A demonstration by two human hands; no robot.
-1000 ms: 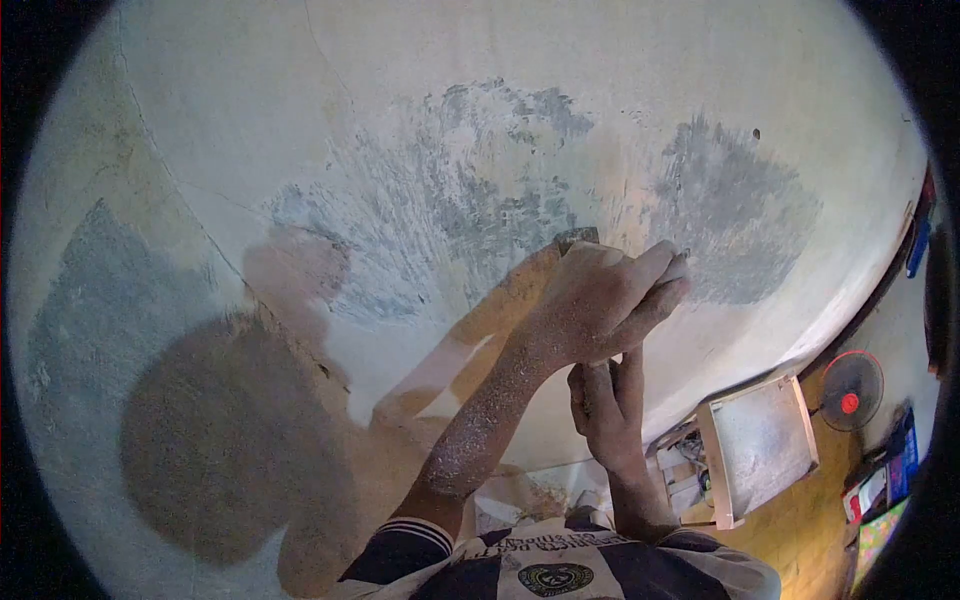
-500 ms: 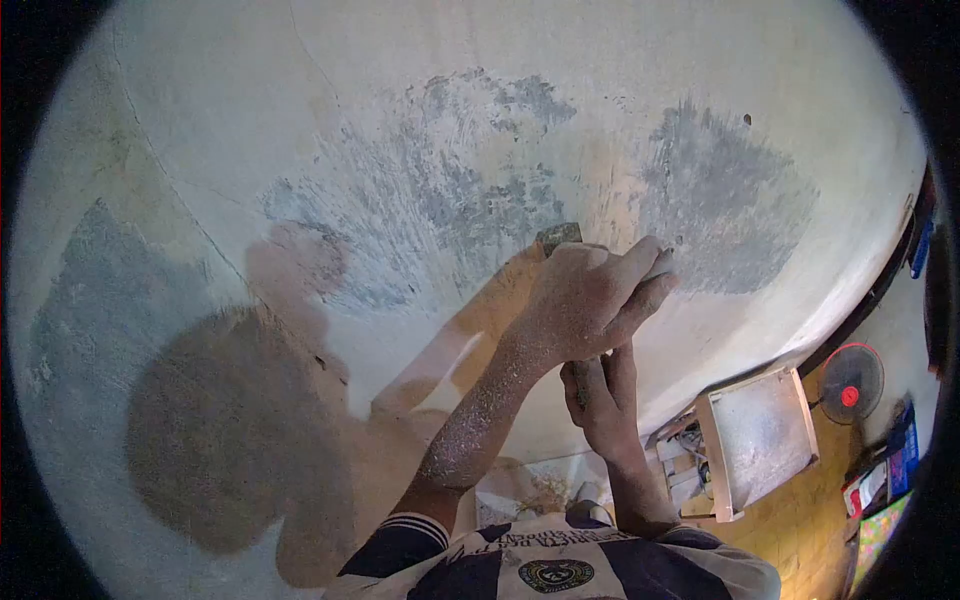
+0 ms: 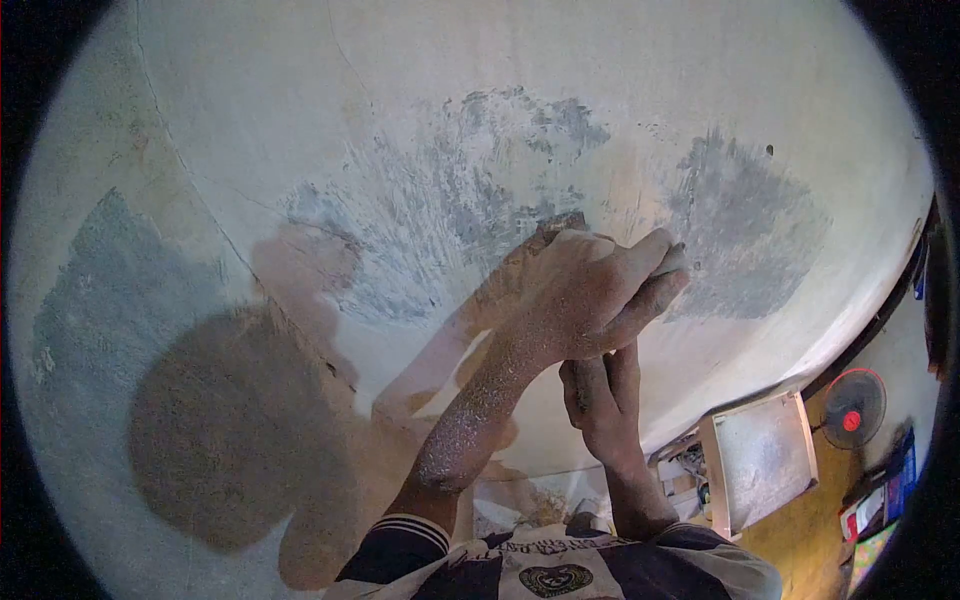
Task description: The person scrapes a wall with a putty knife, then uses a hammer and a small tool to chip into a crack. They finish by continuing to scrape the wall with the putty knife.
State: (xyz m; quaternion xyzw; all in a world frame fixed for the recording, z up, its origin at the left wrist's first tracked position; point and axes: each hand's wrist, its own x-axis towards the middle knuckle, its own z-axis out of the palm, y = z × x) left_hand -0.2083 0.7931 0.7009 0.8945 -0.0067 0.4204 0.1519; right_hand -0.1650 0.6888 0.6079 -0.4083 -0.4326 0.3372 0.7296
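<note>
My left hand (image 3: 595,290), dusted with pale powder, is closed against the wall (image 3: 450,50). Beside its knuckles shows a flat, dark, worn edge of a scraper-like tool (image 3: 565,222); the palm hides the rest. Below it, my right hand (image 3: 605,405) points upward with its fingers bent together. Something dark and narrow seems to sit between those fingers, but I cannot make out what. Around the tool, the wall has a streaked grey patch (image 3: 420,220) where the pale coat is scratched through. To the right is a second, more solid grey patch (image 3: 750,230).
At lower right, a pale wooden box-like piece (image 3: 765,460) stands near a black fan with a red centre (image 3: 852,420). A long crack (image 3: 215,225) runs down the wall at left. My head's shadow (image 3: 235,430) covers the lower left.
The view has shifted, so the wall patches sit lower and further right. Against the wall, my left hand and the tool have moved slightly up and left. Both hands keep their grip.
</note>
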